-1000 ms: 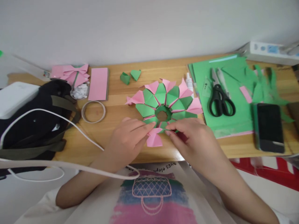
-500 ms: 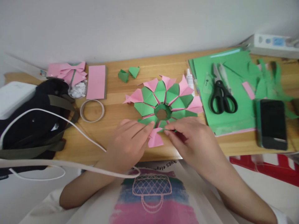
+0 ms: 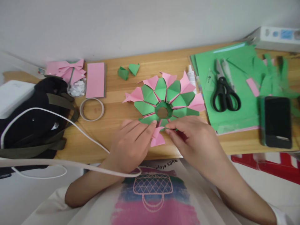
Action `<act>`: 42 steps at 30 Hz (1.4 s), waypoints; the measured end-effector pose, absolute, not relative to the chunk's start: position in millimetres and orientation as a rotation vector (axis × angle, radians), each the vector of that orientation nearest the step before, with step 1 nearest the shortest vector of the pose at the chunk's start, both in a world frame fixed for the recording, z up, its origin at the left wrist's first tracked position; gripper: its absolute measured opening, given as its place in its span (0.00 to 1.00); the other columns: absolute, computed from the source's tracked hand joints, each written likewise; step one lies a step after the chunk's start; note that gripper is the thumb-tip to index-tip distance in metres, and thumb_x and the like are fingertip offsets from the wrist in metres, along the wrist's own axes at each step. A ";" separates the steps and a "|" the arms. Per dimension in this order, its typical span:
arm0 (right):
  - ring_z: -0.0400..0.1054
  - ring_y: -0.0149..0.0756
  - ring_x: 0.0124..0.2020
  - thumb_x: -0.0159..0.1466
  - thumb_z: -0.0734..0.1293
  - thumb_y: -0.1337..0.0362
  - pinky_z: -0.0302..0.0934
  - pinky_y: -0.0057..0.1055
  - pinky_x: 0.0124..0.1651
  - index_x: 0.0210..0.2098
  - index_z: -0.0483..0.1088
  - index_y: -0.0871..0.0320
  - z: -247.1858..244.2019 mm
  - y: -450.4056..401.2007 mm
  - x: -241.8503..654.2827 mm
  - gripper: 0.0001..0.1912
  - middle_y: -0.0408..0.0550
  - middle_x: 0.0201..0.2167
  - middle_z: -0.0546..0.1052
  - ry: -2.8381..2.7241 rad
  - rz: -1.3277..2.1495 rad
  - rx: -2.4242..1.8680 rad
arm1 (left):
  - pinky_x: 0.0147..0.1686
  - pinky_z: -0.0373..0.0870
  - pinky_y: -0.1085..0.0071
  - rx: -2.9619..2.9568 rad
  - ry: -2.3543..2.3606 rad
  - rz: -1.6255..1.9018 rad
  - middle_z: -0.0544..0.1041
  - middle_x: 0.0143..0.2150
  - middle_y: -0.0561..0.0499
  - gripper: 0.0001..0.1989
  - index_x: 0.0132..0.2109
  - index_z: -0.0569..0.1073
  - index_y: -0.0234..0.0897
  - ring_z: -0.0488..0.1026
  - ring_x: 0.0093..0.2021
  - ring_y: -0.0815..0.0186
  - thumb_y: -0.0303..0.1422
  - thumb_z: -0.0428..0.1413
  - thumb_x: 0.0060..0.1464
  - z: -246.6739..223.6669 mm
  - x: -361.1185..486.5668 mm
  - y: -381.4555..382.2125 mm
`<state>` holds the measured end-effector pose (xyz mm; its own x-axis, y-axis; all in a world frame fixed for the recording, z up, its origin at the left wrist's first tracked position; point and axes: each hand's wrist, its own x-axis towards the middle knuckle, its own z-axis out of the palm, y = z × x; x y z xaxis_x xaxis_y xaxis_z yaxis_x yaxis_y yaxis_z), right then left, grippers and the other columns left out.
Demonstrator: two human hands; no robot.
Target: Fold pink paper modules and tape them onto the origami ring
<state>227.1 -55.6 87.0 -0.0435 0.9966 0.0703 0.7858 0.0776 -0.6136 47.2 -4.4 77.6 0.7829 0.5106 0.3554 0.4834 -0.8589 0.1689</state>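
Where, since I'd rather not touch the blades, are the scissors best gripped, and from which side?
Take the scissors by their black handle loops, probably best from the near side. They lie flat on the green sheets, loops toward the near edge of the table, blades toward the wall, and the loops leave openings for fingers.

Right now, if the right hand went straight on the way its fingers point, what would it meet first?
Probably the near pink flap of the paper ring that the right hand seems to pinch; beyond it lies the left hand. Exact depth is unclear.
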 end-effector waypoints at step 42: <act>0.74 0.40 0.37 0.58 0.68 0.74 0.62 0.40 0.43 0.36 0.72 0.57 53.7 -97.3 217.9 0.08 0.45 0.35 0.81 -1.908 0.185 -1.636 | 0.35 0.69 0.65 2.850 0.794 0.679 0.82 0.38 0.53 0.06 0.41 0.74 0.33 0.74 0.38 0.62 0.26 0.60 0.54 56.2 42.2 -22.7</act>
